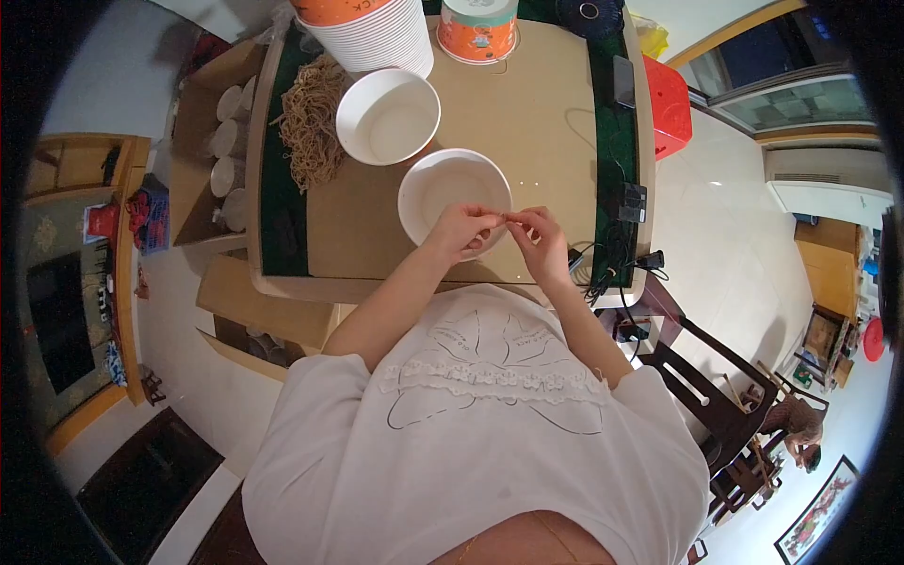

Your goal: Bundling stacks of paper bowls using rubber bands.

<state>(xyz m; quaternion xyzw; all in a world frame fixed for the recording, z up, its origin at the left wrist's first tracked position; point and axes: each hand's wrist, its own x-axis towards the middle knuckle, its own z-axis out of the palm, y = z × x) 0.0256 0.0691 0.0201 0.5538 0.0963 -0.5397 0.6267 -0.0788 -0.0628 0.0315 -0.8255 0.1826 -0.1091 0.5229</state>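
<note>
A white round paper tub [443, 193] stands on the brown board near the table's front edge, its open mouth facing up. At the right side of its rim, the fingertips of my left hand [460, 232] and my right hand [539, 247] come together in a pinch. Whatever lies between them is too small to make out. Just behind is another white tub [389, 118], also mouth up. A tangled heap of thin brown cords [315, 121] lies to its left.
A tall nested stack of tubs [391, 42] and an orange patterned tub [477, 33] stand at the back. Along the right lie a phone [623, 82], a black adapter [633, 201] and loose cables. Open cartons [193, 160] sit left of the table. A person [794, 424] is far right.
</note>
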